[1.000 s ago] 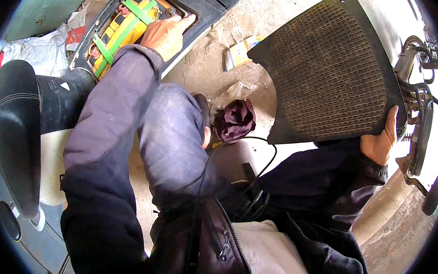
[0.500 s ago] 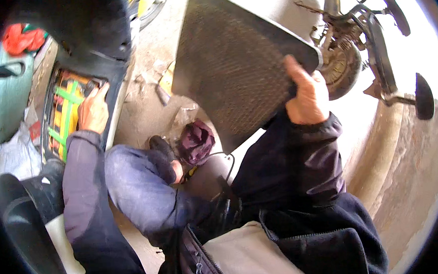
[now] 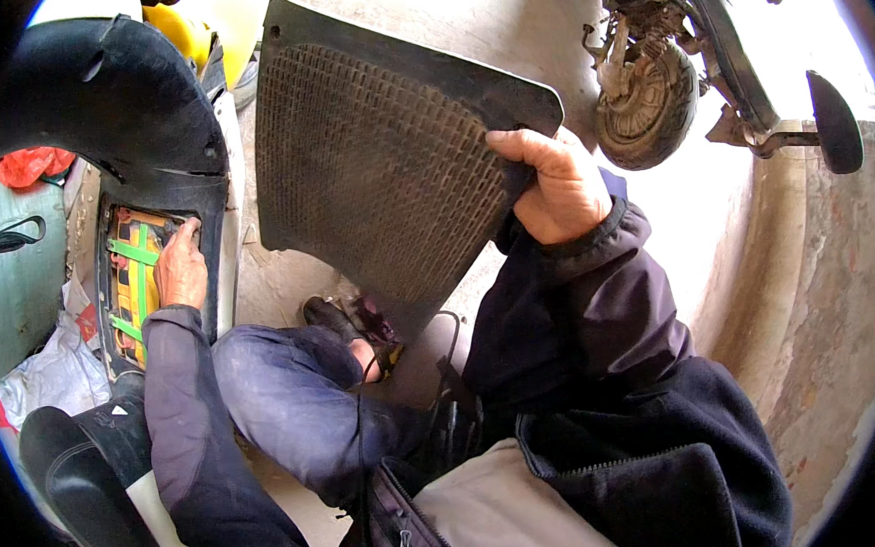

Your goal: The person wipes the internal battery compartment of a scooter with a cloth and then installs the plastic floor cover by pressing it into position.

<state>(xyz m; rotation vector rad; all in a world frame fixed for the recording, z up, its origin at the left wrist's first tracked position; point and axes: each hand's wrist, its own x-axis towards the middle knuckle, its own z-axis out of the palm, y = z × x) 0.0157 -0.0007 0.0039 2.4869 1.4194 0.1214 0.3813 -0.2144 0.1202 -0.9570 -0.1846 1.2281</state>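
The right hand is curled tight around the right edge of a big black rubber mat, with the fingers wrapped over the edge and the thumb hidden behind it. The mat has a bumpy grid pattern on it and is held up off the concrete floor, tilted, so most of it spreads out to the left of the hand and its top corner points up toward the far edge of the floor. Its lower tip hangs just above a dark shoe by the person's bent knee in blue trousers. The left hand lies flat with its fingers close together, pressed on the right rim of an open box-shaped hole in a scooter's black body. Inside that hole sits a yellow pack with green straps, just left of the hand and touching it or very nearly so. The mat and this hand are near each other but do not touch. A black seat is at the lower left. A pale green bin and white plastic bags sit at the left edge. Another small scooter with a dusty wheel stands on the floor at the far right, beside a low curb
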